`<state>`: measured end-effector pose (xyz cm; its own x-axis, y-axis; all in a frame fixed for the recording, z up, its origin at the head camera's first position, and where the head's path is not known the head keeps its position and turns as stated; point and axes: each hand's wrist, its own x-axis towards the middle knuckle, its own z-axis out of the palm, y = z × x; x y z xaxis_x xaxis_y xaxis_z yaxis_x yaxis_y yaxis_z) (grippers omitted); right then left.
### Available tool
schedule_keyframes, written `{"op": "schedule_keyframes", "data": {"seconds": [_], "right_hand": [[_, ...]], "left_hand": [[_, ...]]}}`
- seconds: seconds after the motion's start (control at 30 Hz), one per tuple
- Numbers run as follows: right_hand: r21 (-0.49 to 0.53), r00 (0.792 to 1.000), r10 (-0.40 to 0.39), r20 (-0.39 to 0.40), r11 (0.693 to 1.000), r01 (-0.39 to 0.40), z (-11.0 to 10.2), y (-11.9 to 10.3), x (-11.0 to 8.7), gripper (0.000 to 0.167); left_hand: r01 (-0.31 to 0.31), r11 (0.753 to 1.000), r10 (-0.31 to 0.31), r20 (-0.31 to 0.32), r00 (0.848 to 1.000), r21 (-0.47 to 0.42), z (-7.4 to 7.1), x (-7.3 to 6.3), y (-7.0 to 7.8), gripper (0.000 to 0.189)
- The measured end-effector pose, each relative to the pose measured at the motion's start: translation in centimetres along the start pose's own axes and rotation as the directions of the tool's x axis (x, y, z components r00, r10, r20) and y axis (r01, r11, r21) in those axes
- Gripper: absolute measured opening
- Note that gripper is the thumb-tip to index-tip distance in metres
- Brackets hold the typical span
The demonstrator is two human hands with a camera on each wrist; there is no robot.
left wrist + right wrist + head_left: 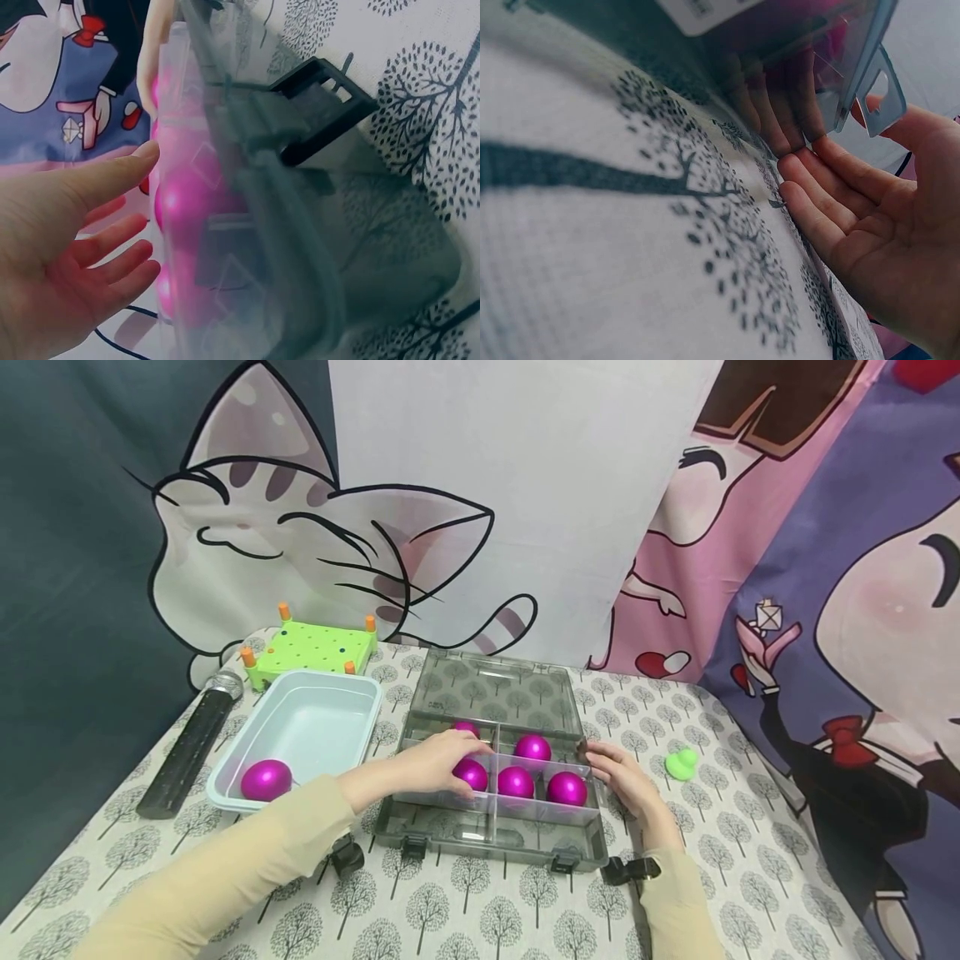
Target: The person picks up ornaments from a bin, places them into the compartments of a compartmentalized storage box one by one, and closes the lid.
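A grey see-through divider box (547,839) lies with its lid (495,693) folded back, several shiny magenta balls in its middle and back compartments. My left hand (438,762) hovers over the box's left part, fingers spread and loosely bent. Below its fingertips sits one magenta ball (470,775); in the left wrist view nothing shows between thumb and fingers. At the box's right side, my right hand (626,781) rests its fingertips (799,199) right at the clear wall, thumb by the hanging tab (881,97). Another magenta ball (266,780) lies in the pale blue bin (213,781).
A black microphone (191,747) lies left of the bin. Behind the bin stands a lime green toy table (318,647) with orange pegs. A small green duck (681,764) sits to the right of the box. Cartoon-printed cloth (525,510) hangs behind the table.
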<state>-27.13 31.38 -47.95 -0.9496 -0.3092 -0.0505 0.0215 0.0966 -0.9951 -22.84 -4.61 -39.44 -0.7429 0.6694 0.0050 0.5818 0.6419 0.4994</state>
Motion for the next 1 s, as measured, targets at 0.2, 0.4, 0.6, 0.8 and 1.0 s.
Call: {"op": "schedule_keyframes", "data": {"seconds": [0.2,0.4,0.6,0.8,1.0], "right_hand": [[-0.037,0.991,0.106,-0.077,0.993,-0.109,0.6,-0.6,0.0,0.059],[0.011,0.99,0.117,-0.083,0.993,-0.116,0.7,-0.8,0.0,0.054],[-0.017,0.991,0.107,-0.079,0.994,-0.109,0.4,-0.4,0.1,0.057],[-0.014,0.99,0.122,-0.077,0.992,-0.123,0.5,-0.7,-0.1,0.056],[0.018,0.999,0.034,-0.037,0.999,-0.034,0.1,0.0,0.1,0.063]], "left_hand": [[-0.055,0.998,0.055,0.002,0.998,0.003,-1.2,-0.8,-0.4,0.044],[-0.061,0.998,0.061,-0.022,0.998,0.01,-3.6,-1.9,-0.6,0.034],[-0.02,1.0,0.02,-0.038,0.999,0.0,-6.0,-3.2,-1.6,0.035],[0.02,1.0,-0.021,-0.074,0.997,-0.02,-7.5,-4.7,-3.5,0.032],[0.038,0.999,-0.037,-0.118,0.992,0.009,-8.4,-6.6,-5.0,0.029]]}}
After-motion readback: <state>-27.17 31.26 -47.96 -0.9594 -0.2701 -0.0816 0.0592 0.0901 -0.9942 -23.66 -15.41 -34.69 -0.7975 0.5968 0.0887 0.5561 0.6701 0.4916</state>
